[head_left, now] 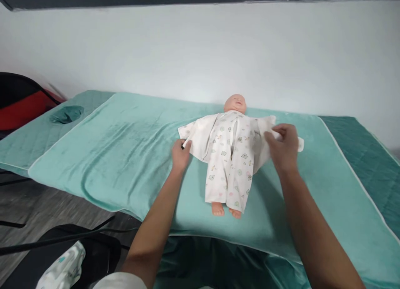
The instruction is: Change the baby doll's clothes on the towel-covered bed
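Observation:
A baby doll (235,103) lies on its back on the teal bed cover, head toward the wall and bare feet toward me. White baby clothes (231,151) with small animal prints cover it from neck to ankles. Two trouser legs run down the middle, and a baby top (201,133) spreads out on either side. My left hand (181,153) pinches the top's edge at the left. On the other side, my right hand (283,145) is closed on the fabric, lifting it slightly. The doll's arms are hidden.
The teal cover (125,143) is wrinkled at the left, near a face hole (67,114) in the bed. A white wall (187,51) rises behind. At lower left, a printed cloth (64,266) lies on a black chair (93,249). A red and black item (25,105) stands far left.

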Action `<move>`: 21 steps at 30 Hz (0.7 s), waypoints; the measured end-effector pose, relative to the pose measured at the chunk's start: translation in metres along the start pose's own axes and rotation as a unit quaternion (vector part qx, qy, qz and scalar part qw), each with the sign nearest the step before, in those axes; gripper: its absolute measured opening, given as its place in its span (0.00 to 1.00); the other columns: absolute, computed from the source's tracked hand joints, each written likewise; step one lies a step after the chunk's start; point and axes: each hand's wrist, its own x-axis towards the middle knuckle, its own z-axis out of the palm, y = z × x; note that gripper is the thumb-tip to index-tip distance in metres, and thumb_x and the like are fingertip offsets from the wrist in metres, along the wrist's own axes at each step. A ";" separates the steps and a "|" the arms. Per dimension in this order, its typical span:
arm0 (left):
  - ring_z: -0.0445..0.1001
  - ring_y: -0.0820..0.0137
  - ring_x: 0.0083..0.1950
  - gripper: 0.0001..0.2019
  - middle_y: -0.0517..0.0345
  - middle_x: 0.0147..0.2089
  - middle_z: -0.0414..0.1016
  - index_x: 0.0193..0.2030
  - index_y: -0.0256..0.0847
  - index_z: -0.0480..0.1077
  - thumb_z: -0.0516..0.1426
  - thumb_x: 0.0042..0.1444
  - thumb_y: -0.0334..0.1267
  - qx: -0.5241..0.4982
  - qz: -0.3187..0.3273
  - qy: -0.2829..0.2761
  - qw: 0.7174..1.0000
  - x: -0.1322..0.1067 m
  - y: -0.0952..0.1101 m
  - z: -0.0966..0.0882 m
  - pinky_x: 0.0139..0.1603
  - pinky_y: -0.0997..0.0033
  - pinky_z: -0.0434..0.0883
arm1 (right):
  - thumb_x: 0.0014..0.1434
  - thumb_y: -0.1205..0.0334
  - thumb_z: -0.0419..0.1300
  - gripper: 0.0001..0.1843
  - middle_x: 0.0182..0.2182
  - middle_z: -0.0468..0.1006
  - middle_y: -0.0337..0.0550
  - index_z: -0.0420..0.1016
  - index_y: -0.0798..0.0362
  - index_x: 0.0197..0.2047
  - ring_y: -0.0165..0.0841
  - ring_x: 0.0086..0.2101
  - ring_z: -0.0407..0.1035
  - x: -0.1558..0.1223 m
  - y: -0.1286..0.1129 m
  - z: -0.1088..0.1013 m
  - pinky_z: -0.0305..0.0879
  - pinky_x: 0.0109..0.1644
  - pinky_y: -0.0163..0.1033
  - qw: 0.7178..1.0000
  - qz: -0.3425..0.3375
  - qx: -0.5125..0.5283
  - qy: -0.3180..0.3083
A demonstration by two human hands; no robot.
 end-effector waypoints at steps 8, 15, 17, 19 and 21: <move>0.62 0.75 0.31 0.18 0.64 0.29 0.57 0.31 0.43 0.55 0.57 0.60 0.51 -0.318 -0.024 -0.055 0.946 -0.011 0.011 -0.015 0.36 0.74 0.66 | 0.62 0.59 0.58 0.16 0.33 0.75 0.37 0.73 0.41 0.53 0.34 0.30 0.68 -0.038 -0.053 -0.003 0.64 0.35 0.39 0.906 -0.126 -0.032 -0.402; 0.76 0.64 0.48 0.16 0.55 0.44 0.74 0.31 0.44 0.53 0.53 0.63 0.50 -0.325 0.082 -0.145 0.931 -0.013 0.092 0.005 0.49 0.60 0.74 | 0.63 0.52 0.61 0.10 0.30 0.73 0.38 0.75 0.48 0.42 0.32 0.30 0.68 -0.003 -0.028 -0.001 0.65 0.35 0.39 0.964 0.014 0.142 -0.224; 0.73 0.60 0.61 0.15 0.53 0.53 0.76 0.31 0.44 0.58 0.54 0.64 0.49 -0.226 0.195 -0.272 0.915 -0.020 0.115 0.005 0.63 0.53 0.70 | 0.63 0.52 0.61 0.10 0.29 0.74 0.39 0.74 0.49 0.39 0.33 0.30 0.69 0.019 -0.023 0.018 0.64 0.35 0.39 0.982 0.028 0.088 -0.165; 0.66 0.60 0.70 0.15 0.55 0.62 0.74 0.28 0.44 0.62 0.56 0.64 0.47 -0.133 0.311 -0.389 0.857 -0.023 0.131 0.000 0.73 0.51 0.61 | 0.62 0.51 0.61 0.11 0.30 0.76 0.41 0.73 0.50 0.36 0.35 0.31 0.69 0.041 -0.020 0.039 0.63 0.36 0.40 0.989 0.016 -0.010 -0.145; 0.64 0.61 0.72 0.14 0.57 0.65 0.72 0.29 0.44 0.66 0.56 0.65 0.45 -0.100 0.342 -0.437 0.826 -0.017 0.137 -0.005 0.74 0.53 0.60 | 0.60 0.48 0.61 0.14 0.31 0.76 0.43 0.71 0.50 0.32 0.36 0.32 0.68 0.060 -0.020 0.058 0.60 0.36 0.41 0.981 0.002 -0.116 -0.153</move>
